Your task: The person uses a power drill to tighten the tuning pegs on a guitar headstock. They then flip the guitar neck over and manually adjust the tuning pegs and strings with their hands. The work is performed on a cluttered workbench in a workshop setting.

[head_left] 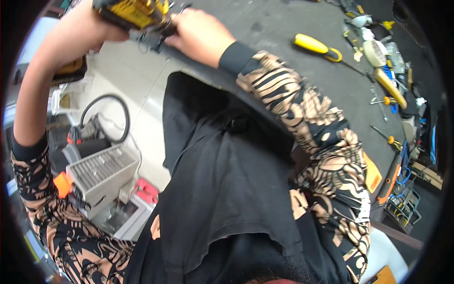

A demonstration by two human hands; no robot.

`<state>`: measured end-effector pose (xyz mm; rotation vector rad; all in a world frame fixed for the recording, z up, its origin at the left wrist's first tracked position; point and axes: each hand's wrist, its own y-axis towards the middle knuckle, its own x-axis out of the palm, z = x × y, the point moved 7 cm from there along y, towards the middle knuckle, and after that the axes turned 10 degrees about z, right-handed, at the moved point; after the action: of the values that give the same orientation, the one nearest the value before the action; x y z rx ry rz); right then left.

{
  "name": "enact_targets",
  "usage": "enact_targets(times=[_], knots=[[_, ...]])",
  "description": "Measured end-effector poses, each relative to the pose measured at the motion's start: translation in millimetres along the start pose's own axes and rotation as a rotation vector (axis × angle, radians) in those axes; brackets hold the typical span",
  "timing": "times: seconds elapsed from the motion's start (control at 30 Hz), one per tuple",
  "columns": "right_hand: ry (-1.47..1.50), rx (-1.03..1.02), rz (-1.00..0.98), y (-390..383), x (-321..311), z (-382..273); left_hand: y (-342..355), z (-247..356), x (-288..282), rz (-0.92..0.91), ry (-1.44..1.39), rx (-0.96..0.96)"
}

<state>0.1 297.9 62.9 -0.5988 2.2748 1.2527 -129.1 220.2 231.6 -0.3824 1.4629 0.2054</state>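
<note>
A view straight down a person's own body. Nearest the camera hangs a loose black garment, filling the lower middle of the picture, with patterned tan-and-black sleeves running up either side.

On the person's left, past the sleeve, sits floor clutter: a grey ribbed metal unit (pixel 101 171) with an orange tab, a loop of black hose (pixel 106 116) above it, and pale floor tiles.

On the right, a dark workbench (pixel 293 75) stretches away. Scattered along its far side are a yellow-handled tool (pixel 314 46), several screwdrivers with yellow ends, and a crowded heap of small hand tools (too jumbled and small to sort out one by one). An orange flat piece (pixel 372 175) lies near the bench's close edge.

Farthest away, at the top of the picture, both arms reach up and meet. The left hand (pixel 94 28) is closed around the body of a yellow and black power tool (pixel 135 13), gripping it from the left side. The right hand (pixel 198 35) is curled over the tool's front end, fingers bent down onto a dark part there; what exactly those fingers pinch is hidden.

The power tool sits between the two hands, touching both, held at the bench's left edge, partly cut off by the picture's top rim.

As a judgement, the work looks mid-way: the tool is firmly in hand and being adjusted or fitted at its nose, with nothing yet visibly driven or fastened.
</note>
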Motion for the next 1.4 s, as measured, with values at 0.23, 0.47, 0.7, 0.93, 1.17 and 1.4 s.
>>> enact_targets(times=[0.23,0.47,0.7,0.93,1.17,1.4], knots=[[0.148,0.119,-0.061,-1,-12,7,-7,8,-25,0.066,-0.269,-0.052],[0.083,0.052,0.12,-11,-3,-7,-42,-69,-37,0.128,-0.57,-0.116],[0.013,0.226,0.093,-12,-16,-3,-49,-93,-15,0.283,-0.635,-0.201],[0.009,0.188,0.028,-10,-13,9,-39,-113,14,0.233,-0.694,-0.209],[-0.052,0.1,0.121,-5,-31,3,-35,-102,25,0.238,-0.773,-0.209],[-0.521,0.456,-0.03,-9,-203,178,-47,-98,9,0.269,-0.697,-0.208]])
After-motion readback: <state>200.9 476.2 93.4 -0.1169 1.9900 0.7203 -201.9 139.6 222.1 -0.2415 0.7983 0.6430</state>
